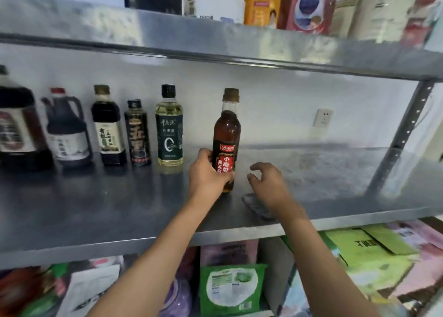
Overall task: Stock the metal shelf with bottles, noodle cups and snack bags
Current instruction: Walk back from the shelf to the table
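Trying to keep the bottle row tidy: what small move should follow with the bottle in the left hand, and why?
Probably slide the sesame oil bottle back, in line with the tea oil bottle, then let go. The left hand grips it upright nearer the shelf front than the row; the right hand hovers empty.

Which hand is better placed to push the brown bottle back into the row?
The left hand: it already grips the brown bottle low on its label. The right hand hovers beside it, holding nothing.

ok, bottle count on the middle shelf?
6. Five along the back: cut-off jug, handled jug, dark bottle, slim black bottle, pale oil bottle. Sixth, sesame oil bottle, in left hand.
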A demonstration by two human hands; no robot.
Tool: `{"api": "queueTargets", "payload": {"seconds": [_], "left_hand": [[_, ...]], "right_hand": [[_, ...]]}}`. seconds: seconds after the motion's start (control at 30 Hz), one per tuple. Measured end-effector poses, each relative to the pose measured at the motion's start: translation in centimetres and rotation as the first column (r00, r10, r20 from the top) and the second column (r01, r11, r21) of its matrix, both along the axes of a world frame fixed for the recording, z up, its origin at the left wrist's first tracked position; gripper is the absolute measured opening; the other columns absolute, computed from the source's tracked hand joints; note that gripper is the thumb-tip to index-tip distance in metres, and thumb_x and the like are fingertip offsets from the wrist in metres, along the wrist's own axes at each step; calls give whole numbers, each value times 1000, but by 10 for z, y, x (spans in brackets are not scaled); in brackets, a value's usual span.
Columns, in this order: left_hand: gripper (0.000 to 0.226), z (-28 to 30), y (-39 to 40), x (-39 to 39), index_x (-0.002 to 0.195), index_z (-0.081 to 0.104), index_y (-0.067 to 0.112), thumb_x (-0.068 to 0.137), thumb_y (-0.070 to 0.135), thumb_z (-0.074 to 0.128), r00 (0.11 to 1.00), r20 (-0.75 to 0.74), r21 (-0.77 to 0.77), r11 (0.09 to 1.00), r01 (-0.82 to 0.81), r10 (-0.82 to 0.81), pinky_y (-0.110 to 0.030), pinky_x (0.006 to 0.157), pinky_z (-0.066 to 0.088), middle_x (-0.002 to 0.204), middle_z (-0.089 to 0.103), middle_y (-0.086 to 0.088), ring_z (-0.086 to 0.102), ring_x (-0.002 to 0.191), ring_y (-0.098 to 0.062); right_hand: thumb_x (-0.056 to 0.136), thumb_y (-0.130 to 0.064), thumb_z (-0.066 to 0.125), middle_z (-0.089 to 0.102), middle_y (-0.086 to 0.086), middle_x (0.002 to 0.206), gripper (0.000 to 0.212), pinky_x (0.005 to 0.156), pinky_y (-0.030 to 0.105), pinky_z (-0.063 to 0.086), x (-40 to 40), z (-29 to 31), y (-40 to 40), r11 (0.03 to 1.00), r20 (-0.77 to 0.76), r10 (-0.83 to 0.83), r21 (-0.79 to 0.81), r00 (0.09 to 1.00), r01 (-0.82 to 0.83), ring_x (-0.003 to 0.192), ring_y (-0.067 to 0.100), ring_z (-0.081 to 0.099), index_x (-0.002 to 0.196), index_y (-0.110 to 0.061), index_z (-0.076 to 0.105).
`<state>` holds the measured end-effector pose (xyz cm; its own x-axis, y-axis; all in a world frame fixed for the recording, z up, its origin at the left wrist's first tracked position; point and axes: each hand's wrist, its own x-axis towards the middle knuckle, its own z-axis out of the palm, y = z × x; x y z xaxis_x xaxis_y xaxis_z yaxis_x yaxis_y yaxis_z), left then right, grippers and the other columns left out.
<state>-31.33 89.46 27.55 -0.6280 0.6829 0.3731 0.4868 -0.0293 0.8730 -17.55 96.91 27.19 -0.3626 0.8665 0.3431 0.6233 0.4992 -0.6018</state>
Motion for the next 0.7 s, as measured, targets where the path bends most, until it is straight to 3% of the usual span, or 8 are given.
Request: {"api": "queueTargets", "payload": {"seconds": [0.23,0.37,0.5,0.7], "left_hand": [[59,-3,45,-39,106,49,12,63,14,89,975,48,-70,974,-214,217,-28,74,44,109,67,-9,62,91,-23],[61,-3,71,-55,116,51,8,67,12,87,973,23,-82,970,-229,231,-28,76,43,113,66,-11,64,101,-28],[59,-11,93,-66,122,50,6,73,13,83,972,-26,-62,970,-236,235,-28,77,41,115,65,-12,63,105,-31],[61,-17,116,-70,130,44,4,80,14,78,967,-65,-56,967,-248,244,-29,84,40,122,63,-15,60,111,-33]], "right_hand": [[96,-21,57,59,3,132,25,97,24,40,-28,-4,36,988,43,155,6,987,-155,117,20,55,118,-15,66],[94,-20,58,61,2,126,20,92,23,39,-38,-8,45,978,29,207,-7,978,-207,114,20,57,111,-16,68],[88,-15,57,67,3,107,12,86,30,50,-40,-20,51,972,-14,234,-30,972,-235,99,23,63,86,-23,65],[88,-11,55,66,7,102,14,83,38,54,-33,-25,51,961,-11,277,-16,961,-277,92,25,63,87,-11,69]]}}
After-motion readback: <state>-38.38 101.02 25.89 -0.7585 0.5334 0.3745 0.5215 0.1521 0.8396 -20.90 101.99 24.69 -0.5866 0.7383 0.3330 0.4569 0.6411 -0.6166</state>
